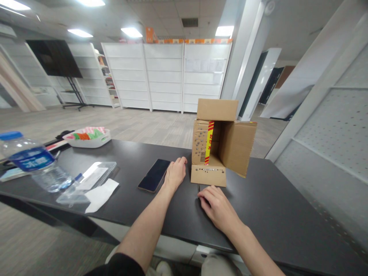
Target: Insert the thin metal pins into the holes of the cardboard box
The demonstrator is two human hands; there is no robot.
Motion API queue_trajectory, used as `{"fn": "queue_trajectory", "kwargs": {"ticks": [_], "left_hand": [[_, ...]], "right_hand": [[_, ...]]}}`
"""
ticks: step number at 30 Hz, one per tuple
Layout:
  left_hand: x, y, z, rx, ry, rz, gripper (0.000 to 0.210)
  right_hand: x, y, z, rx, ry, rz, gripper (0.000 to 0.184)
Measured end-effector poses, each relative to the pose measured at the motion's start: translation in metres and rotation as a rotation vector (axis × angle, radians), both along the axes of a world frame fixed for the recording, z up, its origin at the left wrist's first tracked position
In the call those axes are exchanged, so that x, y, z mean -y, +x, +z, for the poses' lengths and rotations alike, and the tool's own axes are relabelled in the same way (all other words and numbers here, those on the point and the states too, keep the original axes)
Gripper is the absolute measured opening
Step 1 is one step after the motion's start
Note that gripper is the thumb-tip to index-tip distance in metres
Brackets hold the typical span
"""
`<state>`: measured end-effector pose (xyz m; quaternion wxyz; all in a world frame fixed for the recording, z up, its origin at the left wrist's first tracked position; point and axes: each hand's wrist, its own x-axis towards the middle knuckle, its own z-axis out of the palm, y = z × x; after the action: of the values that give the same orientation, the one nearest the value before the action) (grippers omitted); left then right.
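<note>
A cardboard box [237, 147] lies with its opening toward me and its flaps spread. Small grey round spots dot its left flap [199, 142] and run in a row along its lower flap [208, 176]. My left hand [176, 172] rests on the table just left of the box, fingers curled together; whatever they hold, if anything, is hidden. In front of the lower flap is my right hand [216, 205], its fingertips pinched at a thin dark sliver [198, 188] too small to name. Beside my left hand lies a phone [154, 175], screen dark.
On the dark table [276, 199], a water bottle [34, 161] leans at the left. Near it are a clear plastic case [110, 170], a white paper piece [102, 196] and a white basket [87, 142] of colourful items. White shelves [163, 76] stand behind.
</note>
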<state>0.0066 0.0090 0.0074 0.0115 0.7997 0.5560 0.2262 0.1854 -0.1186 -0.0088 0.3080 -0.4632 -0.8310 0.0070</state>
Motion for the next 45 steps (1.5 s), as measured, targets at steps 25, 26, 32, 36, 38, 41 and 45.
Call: {"fn": "queue_trajectory", "kwargs": {"ticks": [25, 26, 32, 36, 38, 41, 45], "left_hand": [[-0.0012, -0.0002, 0.0003, 0.007, 0.001, -0.009, 0.024], [-0.0008, -0.0003, 0.0010, 0.008, -0.001, -0.011, 0.024], [-0.0004, -0.0008, 0.0014, 0.005, -0.011, -0.012, 0.024], [-0.0016, -0.0003, -0.0006, 0.008, -0.003, -0.012, 0.024], [-0.0011, 0.0002, 0.0002, 0.009, -0.006, -0.008, 0.024], [0.0006, 0.0009, 0.0030, 0.006, -0.029, -0.004, 0.025], [0.0015, 0.0009, 0.0047, 0.002, -0.034, 0.001, 0.025]], "right_hand": [[0.0034, -0.0016, 0.0057, 0.049, -0.128, 0.002, 0.018], [0.0034, -0.0019, 0.0060, 0.053, -0.126, -0.002, 0.018], [0.0031, -0.0019, 0.0053, 0.044, -0.114, -0.006, 0.020], [0.0032, -0.0019, 0.0054, 0.040, -0.098, -0.017, 0.022], [0.0031, -0.0021, 0.0059, 0.045, -0.100, -0.018, 0.022], [0.0023, -0.0022, 0.0062, 0.046, -0.097, -0.018, 0.021], [0.0010, -0.0021, 0.0055, 0.048, -0.094, -0.023, 0.020]]}}
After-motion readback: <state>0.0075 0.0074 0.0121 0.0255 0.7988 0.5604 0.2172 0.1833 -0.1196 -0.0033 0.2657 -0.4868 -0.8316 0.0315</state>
